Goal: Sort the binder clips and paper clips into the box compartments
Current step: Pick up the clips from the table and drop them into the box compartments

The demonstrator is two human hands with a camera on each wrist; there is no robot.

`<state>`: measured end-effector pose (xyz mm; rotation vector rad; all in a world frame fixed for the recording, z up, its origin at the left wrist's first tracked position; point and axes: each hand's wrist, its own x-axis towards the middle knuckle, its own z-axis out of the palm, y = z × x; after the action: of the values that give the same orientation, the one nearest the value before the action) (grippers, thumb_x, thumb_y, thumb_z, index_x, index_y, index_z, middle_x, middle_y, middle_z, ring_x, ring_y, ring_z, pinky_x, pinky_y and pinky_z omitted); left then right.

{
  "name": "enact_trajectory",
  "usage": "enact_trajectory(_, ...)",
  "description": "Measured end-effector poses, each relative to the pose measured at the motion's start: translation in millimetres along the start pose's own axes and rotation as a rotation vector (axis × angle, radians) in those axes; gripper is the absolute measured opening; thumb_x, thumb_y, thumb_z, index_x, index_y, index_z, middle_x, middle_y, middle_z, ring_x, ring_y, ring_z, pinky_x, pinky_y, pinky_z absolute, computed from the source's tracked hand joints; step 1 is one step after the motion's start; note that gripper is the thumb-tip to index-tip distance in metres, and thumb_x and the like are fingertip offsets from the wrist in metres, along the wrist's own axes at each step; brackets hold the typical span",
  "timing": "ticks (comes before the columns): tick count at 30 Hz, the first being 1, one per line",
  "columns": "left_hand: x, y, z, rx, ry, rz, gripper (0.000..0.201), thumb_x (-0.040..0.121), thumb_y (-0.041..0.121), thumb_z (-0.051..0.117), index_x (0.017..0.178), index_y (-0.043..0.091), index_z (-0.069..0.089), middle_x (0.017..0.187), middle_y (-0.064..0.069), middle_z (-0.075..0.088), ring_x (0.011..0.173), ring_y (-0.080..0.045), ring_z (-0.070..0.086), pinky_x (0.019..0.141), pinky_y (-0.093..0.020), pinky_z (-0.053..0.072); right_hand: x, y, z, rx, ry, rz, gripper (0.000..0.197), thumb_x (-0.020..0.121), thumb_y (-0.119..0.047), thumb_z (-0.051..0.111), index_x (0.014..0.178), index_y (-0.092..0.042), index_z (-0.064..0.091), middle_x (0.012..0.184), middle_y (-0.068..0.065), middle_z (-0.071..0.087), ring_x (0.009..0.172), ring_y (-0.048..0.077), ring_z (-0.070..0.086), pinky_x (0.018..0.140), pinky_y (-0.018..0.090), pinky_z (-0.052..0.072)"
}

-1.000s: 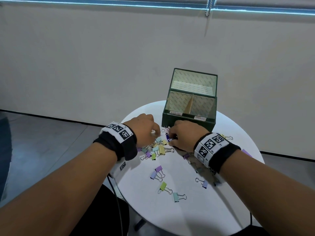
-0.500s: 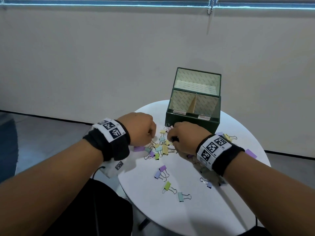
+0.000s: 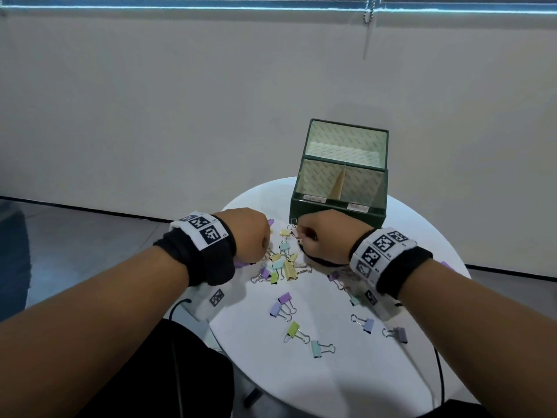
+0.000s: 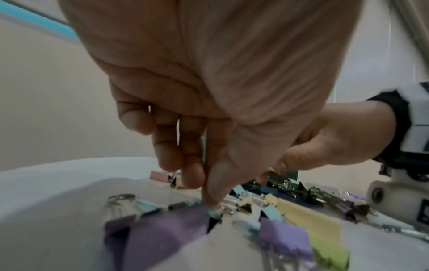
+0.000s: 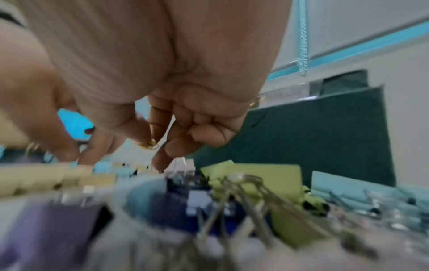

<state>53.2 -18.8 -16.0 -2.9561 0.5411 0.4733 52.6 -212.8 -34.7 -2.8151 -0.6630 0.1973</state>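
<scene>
Both hands are down in the pile of pastel binder clips on the round white desk, right in front of the green box. Left hand has its fingers pinched together on a small clip in the pile. Right hand pinches a gold paper clip between thumb and forefinger. The compartments look empty from the head view.

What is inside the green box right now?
The green box shows a bare patterned lining in its two front compartments, split by a divider. No clips are visible inside; the front wall hides the compartment floors.
</scene>
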Motion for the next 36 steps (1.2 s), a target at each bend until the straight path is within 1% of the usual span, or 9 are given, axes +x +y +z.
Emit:
enact_trajectory(4, -1.9, -2.1, 4.3, -0.036, -0.001, 0.039, 0.017, 0.081, 0.042, 0.069, 0.088, 0.027, 0.072, 0.089, 0.01, 0.07, 0.065, -0.006, 0.061, 0.069, -0.022, 0.05, -10.6, 7.8, -19.3, 0.353, 0.12, 0.092, 0.02, 0.091, -0.014, 0.056, 0.097, -0.029, 0.068, 0.08, -0.009, 0.069, 0.058, 0.007, 0.054, 0.056, 0.021, 0.045)
enact_trajectory(6, -2.0, -4.5, 7.9, -0.021, 0.047, 0.084, 0.017, 0.078, 0.045, 0.07, 0.09, 0.032, 0.069, 0.092, 0.013, 0.064, 0.074, -0.009, 0.061, 0.073, -0.026, 0.051, -18.0, 15.2, -30.5, 0.535, 0.143, 0.154, 0.029, 0.094, -0.012, 0.055, 0.106, -0.034, 0.07, 0.081, -0.005, 0.073, 0.055, 0.009, 0.055, 0.053, 0.023, 0.049)
enact_trajectory(9, -3.8, -5.8, 9.4, -0.05, 0.098, 0.176, 0.007, 0.081, 0.04, 0.067, 0.086, 0.035, 0.069, 0.09, 0.014, 0.06, 0.087, -0.011, 0.059, 0.072, -0.026, 0.048, -27.3, 31.9, -49.0, 0.845, 0.202, 0.271, 0.025, 0.099, -0.005, 0.048, 0.097, -0.017, 0.07, 0.078, 0.005, 0.07, 0.06, 0.013, 0.06, 0.057, 0.029, 0.051)
enact_trajectory(14, -3.5, -6.0, 17.3, 0.053, 0.095, 0.244, 0.018, 0.078, 0.052, 0.072, 0.09, 0.039, 0.073, 0.094, 0.015, 0.061, 0.093, -0.012, 0.057, 0.076, -0.027, 0.048, -56.1, 73.2, -76.9, 1.272, 0.145, 0.407, 0.027, 0.092, -0.006, 0.035, 0.092, -0.004, 0.061, 0.074, 0.011, 0.06, 0.05, 0.015, 0.047, 0.041, 0.024, 0.038)
enact_trajectory(21, -7.9, 0.2, 13.0, 0.339, 0.097, 0.445, 0.02, 0.091, 0.035, 0.05, 0.094, 0.032, 0.069, 0.096, 0.014, 0.058, 0.096, -0.011, 0.052, 0.079, -0.025, 0.044, -88.1, 111.0, -92.8, 0.651, 0.147, 0.592, 0.028, 0.094, -0.001, 0.039, 0.089, -0.004, 0.066, 0.079, 0.01, 0.062, 0.057, 0.018, 0.047, 0.052, 0.027, 0.039)
enact_trajectory(25, -3.3, 11.6, -18.9, 0.08, 0.144, 0.354, 0.013, 0.089, 0.033, 0.051, 0.083, 0.033, 0.062, 0.085, 0.015, 0.06, 0.08, -0.007, 0.056, 0.072, -0.025, 0.048, -78.1, 104.9, -89.6, 0.453, 0.198, 0.512, 0.029, 0.093, 0.002, 0.041, 0.091, -0.007, 0.068, 0.083, 0.004, 0.07, 0.062, 0.015, 0.057, 0.057, 0.026, 0.048)
enact_trajectory(30, 42.8, 52.8, -61.7, -0.268, 0.36, 0.291, 0.014, 0.095, 0.034, 0.056, 0.086, 0.027, 0.063, 0.08, 0.01, 0.063, 0.073, -0.009, 0.058, 0.061, -0.021, 0.037, -44.3, 72.9, -92.1, 0.374, 0.356, 0.344, 0.019, 0.095, -0.005, 0.053, 0.095, -0.016, 0.069, 0.089, -0.002, 0.069, 0.079, 0.015, 0.067, 0.066, 0.022, 0.049)
enact_trajectory(33, 74.6, 74.5, -70.7, -0.36, 0.425, 0.214, 0.017, 0.093, 0.032, 0.06, 0.082, 0.023, 0.067, 0.082, 0.007, 0.066, 0.076, -0.015, 0.06, 0.062, -0.025, 0.038, -31.0, 67.5, -89.2, 0.155, 0.267, 0.324, 0.03, 0.095, -0.016, 0.058, 0.123, -0.023, 0.065, 0.128, 0.0, 0.063, 0.117, 0.02, 0.061, 0.09, 0.026, 0.045)
enact_trajectory(36, 88.2, 85.4, -70.7, -0.354, 0.389, 0.204, 0.015, 0.095, 0.027, 0.06, 0.099, 0.027, 0.075, 0.104, 0.003, 0.072, 0.09, -0.017, 0.063, 0.077, -0.022, 0.041, -36.9, 74.8, -88.1, 0.036, 0.296, 0.289, 0.039, 0.093, -0.017, 0.061, 0.131, -0.027, 0.062, 0.143, -0.002, 0.051, 0.125, 0.019, 0.053, 0.104, 0.032, 0.039)
